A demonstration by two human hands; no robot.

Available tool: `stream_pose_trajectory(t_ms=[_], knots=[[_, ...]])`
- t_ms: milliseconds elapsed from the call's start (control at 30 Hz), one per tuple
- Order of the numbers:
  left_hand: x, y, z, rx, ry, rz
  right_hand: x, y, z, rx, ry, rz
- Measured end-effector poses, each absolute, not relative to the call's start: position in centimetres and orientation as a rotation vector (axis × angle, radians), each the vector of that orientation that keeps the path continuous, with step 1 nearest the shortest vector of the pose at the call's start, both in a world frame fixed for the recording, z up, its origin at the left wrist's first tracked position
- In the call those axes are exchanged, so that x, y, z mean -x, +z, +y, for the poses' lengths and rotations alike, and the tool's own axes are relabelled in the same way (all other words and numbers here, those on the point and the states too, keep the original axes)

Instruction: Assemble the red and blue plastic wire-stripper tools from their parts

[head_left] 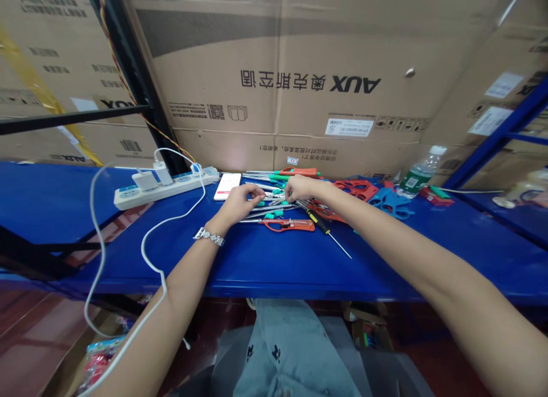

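Observation:
My left hand (245, 204) hovers at the left side of a pile of small metal and green pieces (276, 201), its thumb and fingertips drawn together. Anything between them is too small to make out. My right hand (302, 188) reaches down into the pile from the right with fingers closed, and its fingertips hide what they grip. In front of the hands lies an orange long-nosed lighter (293, 225), barrel to the left. A black and yellow screwdriver (319, 221) rests beside it, tip toward me. Another orange lighter (299, 172) lies behind the pile.
A phone (227, 187) and a white power strip (166, 187) with plugs and cables lie left. Red scissor-like pieces (357, 187), blue ones (390, 201) and a water bottle (419, 173) are on the right. A large cardboard box (299, 117) backs the blue shelf (257, 265).

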State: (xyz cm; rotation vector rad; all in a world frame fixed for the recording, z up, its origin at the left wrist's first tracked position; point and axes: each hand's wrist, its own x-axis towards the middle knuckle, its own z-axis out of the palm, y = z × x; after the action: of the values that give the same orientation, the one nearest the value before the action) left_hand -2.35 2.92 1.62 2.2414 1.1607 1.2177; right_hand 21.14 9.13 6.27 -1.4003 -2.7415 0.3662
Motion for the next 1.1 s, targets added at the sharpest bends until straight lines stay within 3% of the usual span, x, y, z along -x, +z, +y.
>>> stream_pose_trajectory(t_ms=[467, 733, 1100], knots=[[1.3, 1.7, 2.3, -2.244, 1.118, 1.192, -18.4, 7.8, 7.5, 1.770, 0.242, -2.726], [1.3, 1.6, 2.4, -2.267, 1.148, 1.153, -18.8, 7.1, 7.6, 1.692, 0.272, -2.682], [0.1, 1.9, 1.1, -2.248, 1.299, 1.016, -21.8, 6.2, 4.3, 0.933, 1.253, -1.932]])
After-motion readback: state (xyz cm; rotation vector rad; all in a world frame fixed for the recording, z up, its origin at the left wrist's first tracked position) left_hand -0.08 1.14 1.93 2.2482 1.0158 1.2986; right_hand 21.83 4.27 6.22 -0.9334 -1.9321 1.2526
